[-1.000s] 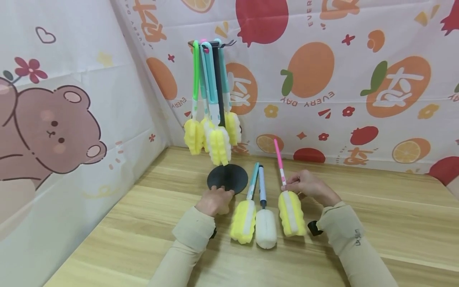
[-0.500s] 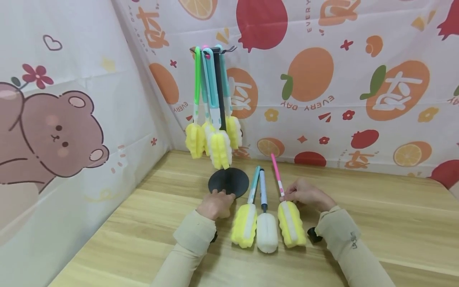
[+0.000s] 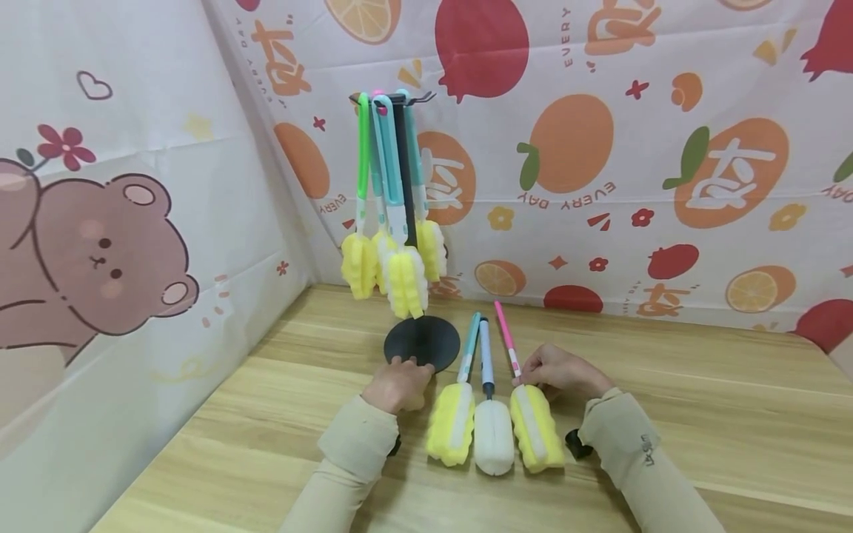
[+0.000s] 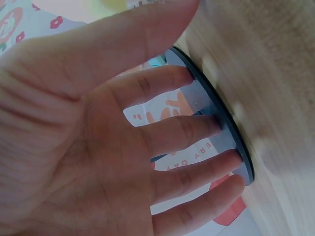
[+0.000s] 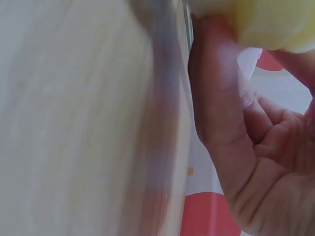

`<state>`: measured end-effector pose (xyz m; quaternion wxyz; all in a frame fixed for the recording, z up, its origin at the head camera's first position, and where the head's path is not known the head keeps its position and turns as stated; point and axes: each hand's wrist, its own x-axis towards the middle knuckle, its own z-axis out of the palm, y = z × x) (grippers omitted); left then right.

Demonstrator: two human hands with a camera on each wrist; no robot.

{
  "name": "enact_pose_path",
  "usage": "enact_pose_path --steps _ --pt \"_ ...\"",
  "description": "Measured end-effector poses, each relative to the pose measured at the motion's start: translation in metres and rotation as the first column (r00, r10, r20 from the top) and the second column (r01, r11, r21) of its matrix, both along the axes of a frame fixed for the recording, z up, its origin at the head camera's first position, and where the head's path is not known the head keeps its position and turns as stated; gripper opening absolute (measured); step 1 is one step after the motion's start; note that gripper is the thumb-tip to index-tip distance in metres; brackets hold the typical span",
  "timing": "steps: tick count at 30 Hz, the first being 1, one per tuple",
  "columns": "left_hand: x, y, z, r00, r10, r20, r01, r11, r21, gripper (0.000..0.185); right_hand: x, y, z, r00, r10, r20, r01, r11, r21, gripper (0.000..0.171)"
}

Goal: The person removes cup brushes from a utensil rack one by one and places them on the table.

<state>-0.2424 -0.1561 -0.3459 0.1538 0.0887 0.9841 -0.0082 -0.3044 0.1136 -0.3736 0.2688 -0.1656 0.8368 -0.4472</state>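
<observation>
the pink-handled sponge brush [image 3: 526,403] lies on the wooden bench [image 3: 700,414], rightmost of three brushes side by side, its yellow head toward me and its pink handle pointing away toward the wall. my right hand [image 3: 560,370] pinches it where the handle meets the sponge, fingers curled around it. just left of it lies the white sponge brush [image 3: 492,433] with a blue handle, then the teal-handled sponge brush [image 3: 455,418] with a yellow head. my left hand [image 3: 397,383] rests its straight, spread fingers [image 4: 197,123] on the near rim of the black round base [image 3: 426,340] of the stand [image 3: 403,170]. from the stand's top hooks hang more yellow sponge brushes [image 3: 393,259], close together. a fruit-patterned cloth [image 3: 600,148] backs the bench.
</observation>
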Motion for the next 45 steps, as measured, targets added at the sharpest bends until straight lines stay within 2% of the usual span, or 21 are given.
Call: enact_pose_path --steps 14,20,29,39,45 --pt "-0.0009 0.0006 -0.0007 1.0 -0.003 0.002 0.003 1.0 -0.006 0.044 -0.0004 -0.0007 0.0007 0.999 0.048 0.005 -0.048 0.998 0.039 0.019" --pt "-0.0003 0.0005 -0.001 1.0 -0.005 0.003 0.005 1.0 -0.007 0.043 0.0013 -0.0006 0.0015 0.996 0.085 0.003 -0.085 0.996 0.012 0.016" --pt "-0.0011 0.0006 -0.0011 1.0 0.0 0.006 0.0 1.0 -0.009 0.044 0.0005 0.0042 0.004 0.997 0.076 0.012 -0.076 0.997 -0.01 0.015" --pt "-0.0021 0.0006 -0.0001 1.0 -0.003 0.015 0.004 1.0 -0.016 0.044 -0.0025 0.0061 0.005 0.991 0.135 0.013 -0.134 0.99 -0.033 0.015" --pt "-0.0022 0.0003 -0.0007 1.0 -0.007 0.014 0.007 1.0 -0.017 0.043 -0.0023 0.0066 0.0038 0.99 0.14 0.019 -0.14 0.989 -0.044 0.015"
